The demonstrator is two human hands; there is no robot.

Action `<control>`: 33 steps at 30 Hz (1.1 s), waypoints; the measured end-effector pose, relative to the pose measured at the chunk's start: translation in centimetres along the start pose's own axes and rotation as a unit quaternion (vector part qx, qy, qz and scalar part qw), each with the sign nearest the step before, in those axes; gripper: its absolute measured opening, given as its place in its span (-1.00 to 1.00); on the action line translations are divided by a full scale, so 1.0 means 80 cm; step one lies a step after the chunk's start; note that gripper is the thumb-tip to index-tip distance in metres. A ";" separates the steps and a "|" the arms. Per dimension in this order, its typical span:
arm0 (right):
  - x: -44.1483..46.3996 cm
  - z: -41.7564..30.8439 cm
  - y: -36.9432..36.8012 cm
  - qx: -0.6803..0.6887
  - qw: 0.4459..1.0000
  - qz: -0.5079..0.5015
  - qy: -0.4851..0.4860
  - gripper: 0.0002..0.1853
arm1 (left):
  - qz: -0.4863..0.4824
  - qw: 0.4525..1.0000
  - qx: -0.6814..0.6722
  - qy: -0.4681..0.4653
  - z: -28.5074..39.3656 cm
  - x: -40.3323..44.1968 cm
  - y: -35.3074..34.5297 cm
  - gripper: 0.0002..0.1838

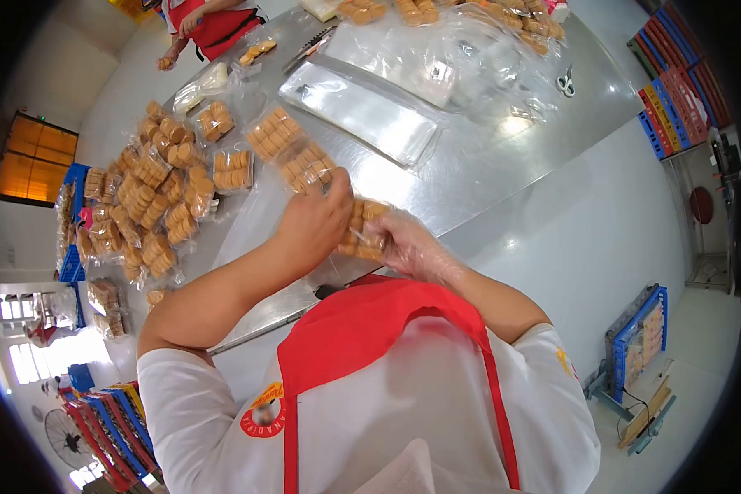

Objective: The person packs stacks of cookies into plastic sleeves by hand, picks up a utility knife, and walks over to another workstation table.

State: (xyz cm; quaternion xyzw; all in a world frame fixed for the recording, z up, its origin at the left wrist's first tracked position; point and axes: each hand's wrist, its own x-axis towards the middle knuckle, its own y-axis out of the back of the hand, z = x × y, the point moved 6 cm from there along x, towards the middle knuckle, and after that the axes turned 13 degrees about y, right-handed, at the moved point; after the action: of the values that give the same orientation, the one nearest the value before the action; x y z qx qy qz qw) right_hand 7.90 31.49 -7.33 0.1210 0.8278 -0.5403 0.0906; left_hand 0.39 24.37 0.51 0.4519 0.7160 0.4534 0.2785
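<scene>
A clear bag of round brown biscuits (362, 235) is between my two hands at the front edge of the steel table. My left hand (317, 216) is bare, its fingers closed at the bag's upper left side. On the right side of the same bag, my right hand (416, 247) wears a thin clear plastic glove and has its fingers closed on it. Just beyond my left hand lie two more packs of biscuits (275, 133), end to end. To their right a stack of flat clear plastic bags (362, 107) rests on the steel table (502, 177).
Many bagged biscuits (144, 193) are heaped at the left. Loose clear plastic (445, 62) and scissors (566, 81) lie toward the far side, with more biscuits behind. Across the table stands a person in a red apron (214, 29). Coloured crates (675, 111) are stacked at the right.
</scene>
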 end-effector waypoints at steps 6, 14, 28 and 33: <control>0.011 -0.022 0.009 0.013 0.986 0.112 0.122 -0.62 | -0.087 0.992 -0.084 -0.037 -0.016 0.032 0.039 -0.34; 0.010 -0.050 -0.003 0.064 0.968 0.085 0.226 -0.65 | -0.199 0.960 -0.198 -0.009 0.007 0.070 0.074 -0.30; -0.021 -0.055 -0.019 -0.103 0.979 0.146 0.101 -0.61 | -0.192 0.938 -0.288 0.026 0.069 0.069 0.069 -0.38; -0.010 -0.055 0.002 -0.091 0.988 -0.008 0.126 -0.64 | -0.147 0.939 -0.312 0.005 0.064 0.056 0.072 -0.43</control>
State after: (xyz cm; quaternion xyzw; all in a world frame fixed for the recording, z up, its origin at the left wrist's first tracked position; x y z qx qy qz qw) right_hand 8.68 35.51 -5.51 0.1725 0.8791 -0.4442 -0.0081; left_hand 4.83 31.50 3.49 0.2299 0.5983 0.6105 0.4654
